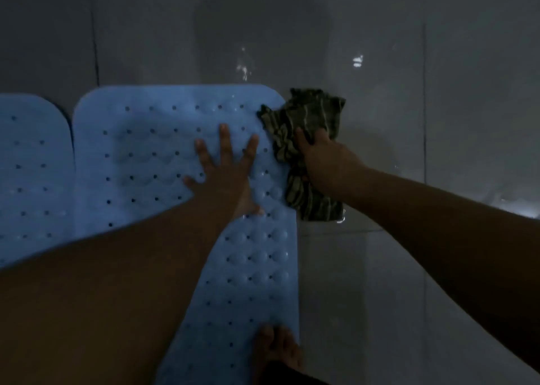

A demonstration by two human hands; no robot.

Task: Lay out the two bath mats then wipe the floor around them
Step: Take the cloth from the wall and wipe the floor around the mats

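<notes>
Gleaming, perhaps wet, grey floor tiles (380, 282)

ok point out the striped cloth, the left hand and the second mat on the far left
striped cloth (314, 113): head view, its bunched upper part above the fingers
left hand (226, 177): head view, back of the hand, pressed flat on the mat
second mat (29, 165): head view, its perforated middle

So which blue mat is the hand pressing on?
The right mat, beside the striped cloth. The left hand lies flat on it; the left mat is untouched.
</notes>
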